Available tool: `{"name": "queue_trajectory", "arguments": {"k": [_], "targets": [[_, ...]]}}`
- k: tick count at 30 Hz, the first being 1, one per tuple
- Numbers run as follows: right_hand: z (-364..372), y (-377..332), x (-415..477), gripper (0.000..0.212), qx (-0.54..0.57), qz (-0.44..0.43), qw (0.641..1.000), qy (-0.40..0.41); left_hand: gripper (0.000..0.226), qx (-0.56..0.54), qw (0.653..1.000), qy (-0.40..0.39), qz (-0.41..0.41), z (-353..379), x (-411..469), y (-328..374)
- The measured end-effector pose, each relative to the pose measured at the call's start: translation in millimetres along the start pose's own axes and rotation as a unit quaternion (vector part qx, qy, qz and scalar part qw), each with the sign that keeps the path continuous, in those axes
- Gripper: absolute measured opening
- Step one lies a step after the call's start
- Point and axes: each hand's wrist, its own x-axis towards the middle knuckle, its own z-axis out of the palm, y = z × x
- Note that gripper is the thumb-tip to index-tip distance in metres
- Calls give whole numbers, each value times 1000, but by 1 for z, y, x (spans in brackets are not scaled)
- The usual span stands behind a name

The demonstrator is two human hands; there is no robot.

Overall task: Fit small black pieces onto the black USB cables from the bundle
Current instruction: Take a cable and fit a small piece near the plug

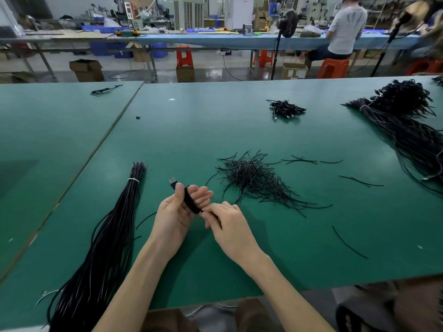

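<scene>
At lower centre of the frame both forearms reach up from the bottom edge and the hands meet just above the green table (215, 130). The left hand (177, 212) is palm-up, with a black USB cable (191, 202) looped in a coil across its fingers. Its thumb presses the cable down near the metal plug (172, 182), which pokes out to the upper left. The right hand (230, 226), knuckles up, touches the left and pinches the coil's lower end between thumb and curled fingers. At lower left lies the long bundle (115, 236), tied with a white band (133, 180). Just beyond the hands, at centre, sits a loose heap of short black pieces (254, 178). Further up right are a small heap of cables (286, 109) and, at the right edge, a big dark sheaf (407, 125).
</scene>
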Motion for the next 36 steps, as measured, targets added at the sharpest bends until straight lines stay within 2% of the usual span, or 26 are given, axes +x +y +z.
{"name": "queue_trajectory", "arguments": {"k": [3, 5, 10, 13, 16, 18, 22, 26, 30, 36], "targets": [[1, 2, 1, 28, -7, 18, 1000, -4, 30, -121, 992, 12, -13, -6, 3, 7], [2, 3, 1, 24, -14, 5, 1000, -1, 33, -199, 979, 14, -38, -10, 3, 11], [4, 5, 0, 15, -38, -4, 999, 14, 47, -245, 968, 9, -56, -11, 4, 14], [4, 4, -1, 17, -60, -21, 998, 14, 47, -217, 975, 15, -49, -11, 3, 14], [5, -1, -4, 35, -96, -58, 994, 1, 44, -139, 989, 22, -36, -9, 2, 11], [3, -4, -4, 46, -55, -47, 997, -16, 43, -60, 998, 8, -29, -5, -1, 6], [-4, -4, -4, 44, 62, 3, 997, -44, 45, 67, 997, -36, -34, 4, -5, -4], [-6, -5, -4, 47, 52, -8, 998, -31, 44, 62, 996, -57, -33, 4, -6, -3], [-6, -6, -4, 46, 48, -17, 999, 5, 43, 74, 995, -63, 3, 5, -8, -4], [-7, -8, -4, 44, 55, -26, 998, 16, 42, 178, 980, -37, 83, 10, -11, -9]]}}
